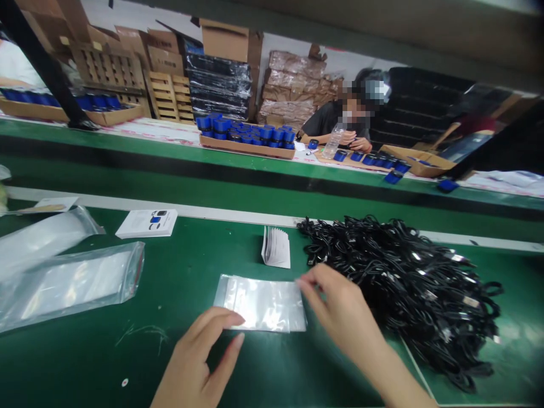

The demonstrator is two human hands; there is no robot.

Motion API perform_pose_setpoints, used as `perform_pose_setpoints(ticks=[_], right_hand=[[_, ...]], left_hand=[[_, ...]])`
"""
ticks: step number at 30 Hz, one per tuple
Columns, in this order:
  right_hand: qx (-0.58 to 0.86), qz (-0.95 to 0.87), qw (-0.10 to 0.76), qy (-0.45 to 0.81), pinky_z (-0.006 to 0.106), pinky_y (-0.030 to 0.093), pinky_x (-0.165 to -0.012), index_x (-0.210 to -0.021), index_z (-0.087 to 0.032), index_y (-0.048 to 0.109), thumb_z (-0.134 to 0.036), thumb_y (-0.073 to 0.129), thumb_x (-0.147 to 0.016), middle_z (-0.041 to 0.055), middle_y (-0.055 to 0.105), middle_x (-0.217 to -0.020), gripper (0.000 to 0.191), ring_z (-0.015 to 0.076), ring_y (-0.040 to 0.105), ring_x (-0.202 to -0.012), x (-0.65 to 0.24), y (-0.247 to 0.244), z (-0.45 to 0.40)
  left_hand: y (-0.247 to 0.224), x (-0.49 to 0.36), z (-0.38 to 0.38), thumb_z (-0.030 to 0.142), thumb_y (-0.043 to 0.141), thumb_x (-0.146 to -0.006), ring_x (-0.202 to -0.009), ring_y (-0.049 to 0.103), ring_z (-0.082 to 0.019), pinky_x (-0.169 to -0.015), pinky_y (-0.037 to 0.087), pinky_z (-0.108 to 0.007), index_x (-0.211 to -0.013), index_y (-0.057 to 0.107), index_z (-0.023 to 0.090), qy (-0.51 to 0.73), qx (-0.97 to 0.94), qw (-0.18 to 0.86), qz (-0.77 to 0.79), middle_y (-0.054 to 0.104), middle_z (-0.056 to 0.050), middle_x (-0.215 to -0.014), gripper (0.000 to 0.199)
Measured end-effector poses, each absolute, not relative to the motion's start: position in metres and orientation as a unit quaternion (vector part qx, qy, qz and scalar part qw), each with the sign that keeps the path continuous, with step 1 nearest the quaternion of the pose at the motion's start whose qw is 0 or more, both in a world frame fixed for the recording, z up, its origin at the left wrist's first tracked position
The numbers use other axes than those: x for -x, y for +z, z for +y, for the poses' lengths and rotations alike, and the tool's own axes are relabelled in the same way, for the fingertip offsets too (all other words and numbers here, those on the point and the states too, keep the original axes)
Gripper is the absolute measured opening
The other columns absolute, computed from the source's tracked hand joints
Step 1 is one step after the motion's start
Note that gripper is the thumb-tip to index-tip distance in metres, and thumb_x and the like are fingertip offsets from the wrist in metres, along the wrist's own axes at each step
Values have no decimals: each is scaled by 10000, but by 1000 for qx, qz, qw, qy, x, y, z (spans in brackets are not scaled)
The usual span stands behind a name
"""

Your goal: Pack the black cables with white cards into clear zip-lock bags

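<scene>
A small stack of clear plastic bags (266, 305) lies flat on the green table, slightly fanned out. My left hand (198, 351) rests its fingertips on the lower left of the stack, with the thumb apart from the fingers. At the upper right corner my right hand (335, 297) pinches the edge of a bag between thumb and index finger. Just beyond the stack stands a folded white paper leaflet bundle (276, 247), its pages fanned. To the right of my right hand is a large heap of black cables (403, 277) with metal plugs.
Larger plastic bags holding clear bags (80, 277) lie at the left, near a stack of printed white leaflets (147, 223). Across the green belt (170, 175), a person (335, 124) handles something beside a cardboard tray (246, 146) of blue containers. An overhead shelf spans the top.
</scene>
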State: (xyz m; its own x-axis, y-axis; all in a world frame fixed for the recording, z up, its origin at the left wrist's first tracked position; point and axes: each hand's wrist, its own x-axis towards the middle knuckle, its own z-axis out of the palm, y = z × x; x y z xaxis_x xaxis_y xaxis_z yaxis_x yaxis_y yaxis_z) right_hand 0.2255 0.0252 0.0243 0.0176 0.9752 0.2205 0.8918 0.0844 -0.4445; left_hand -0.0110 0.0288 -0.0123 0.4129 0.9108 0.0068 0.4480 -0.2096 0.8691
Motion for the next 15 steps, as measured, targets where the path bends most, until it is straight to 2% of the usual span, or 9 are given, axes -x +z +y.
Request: perform_pose_setpoints(ticks=[1, 3, 4, 7, 12, 14, 15], right_hand=[[626, -739, 246, 39, 390, 532, -700, -802, -149, 619, -184, 474, -915, 120, 693, -872, 187, 256, 661, -812, -220, 18, 15], [541, -807, 233, -37, 492, 517, -835, -983, -97, 645, -171, 488, -915, 189, 679, -1105, 186, 324, 635, -1031, -211, 2, 0], [515, -823, 230, -60, 530, 486, -899, -1057, -80, 634, -159, 480, -923, 197, 666, -1155, 219, 330, 618, -1084, -207, -8, -4], [482, -835, 254, -75, 532, 405, -1022, -1085, -82, 634, -88, 422, -950, 154, 711, -1095, 251, 274, 653, -1058, -201, -29, -10], [475, -822, 313, -15, 479, 391, -1060, -901, -158, 674, -109, 468, -952, 57, 763, -946, 218, 210, 724, -892, -201, -32, -7], [488, -808, 330, 10, 495, 413, -1035, -890, -176, 670, -83, 469, -933, 44, 764, -936, 226, 209, 729, -867, -202, -24, -7], [497, -798, 341, 21, 496, 432, -1015, -904, -180, 665, -67, 476, -915, 46, 764, -932, 220, 206, 730, -854, -203, -19, -8]], left_hand=[[-15, 10, 33, 343, 569, -874, -1064, 605, -261, -951, 439, -373, -979, 661, 275, 278, -756, 365, 467, 680, -49, -1101, 155], [-22, 9, 39, 327, 560, -877, -1236, 511, -296, -1080, 325, -469, -1072, 651, 282, 270, -794, 297, 457, 620, -52, -1276, 220], [-26, 9, 42, 332, 554, -880, -1293, 457, -308, -1117, 253, -512, -1111, 642, 277, 257, -806, 282, 453, 580, -57, -1339, 253], [-34, 8, 46, 378, 541, -885, -1340, 400, -316, -1139, 137, -576, -1236, 575, 254, 210, -817, 279, 459, 499, -87, -1425, 374], [-34, 7, 44, 436, 594, -845, -1313, 436, -302, -1135, 150, -559, -1331, 440, 247, 239, -770, 306, 506, 522, -98, -1401, 544], [-27, 8, 39, 439, 608, -831, -1280, 459, -306, -1100, 243, -523, -1284, 463, 246, 291, -730, 304, 539, 534, -94, -1373, 513], [-23, 9, 36, 439, 607, -829, -1222, 502, -304, -1053, 320, -487, -1201, 514, 242, 316, -709, 298, 555, 569, -91, -1311, 431]])
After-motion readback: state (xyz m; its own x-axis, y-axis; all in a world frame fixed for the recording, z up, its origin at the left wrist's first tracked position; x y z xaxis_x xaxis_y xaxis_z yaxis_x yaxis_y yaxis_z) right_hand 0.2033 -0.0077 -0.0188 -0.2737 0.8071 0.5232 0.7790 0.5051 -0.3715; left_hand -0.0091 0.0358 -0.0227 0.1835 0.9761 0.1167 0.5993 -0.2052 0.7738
